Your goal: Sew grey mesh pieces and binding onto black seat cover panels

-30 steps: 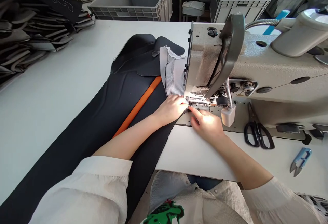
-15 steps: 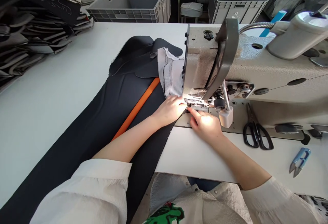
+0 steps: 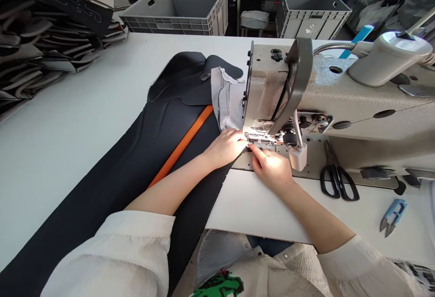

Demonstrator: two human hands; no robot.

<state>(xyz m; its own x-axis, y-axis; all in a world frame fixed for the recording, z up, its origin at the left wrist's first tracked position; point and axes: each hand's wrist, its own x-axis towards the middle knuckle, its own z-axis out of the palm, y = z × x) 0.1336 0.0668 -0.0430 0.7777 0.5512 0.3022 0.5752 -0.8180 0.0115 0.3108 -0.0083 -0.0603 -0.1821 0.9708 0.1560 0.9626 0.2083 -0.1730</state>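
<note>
Long black fabric panel with orange stripe (image 3: 142, 161), mid-seam: left hand (image 3: 227, 145) flat on it, right hand (image 3: 272, 167) pinching its edge at the lit needle of the grey industrial sewing machine (image 3: 340, 102); most length seemingly unfed.

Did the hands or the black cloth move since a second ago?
Hardly. Only the camera tipped a little. The left hand still presses the black fabric by the sewing machine needle; the right hand stays beside it. Scissors and snips lie untouched.
</note>
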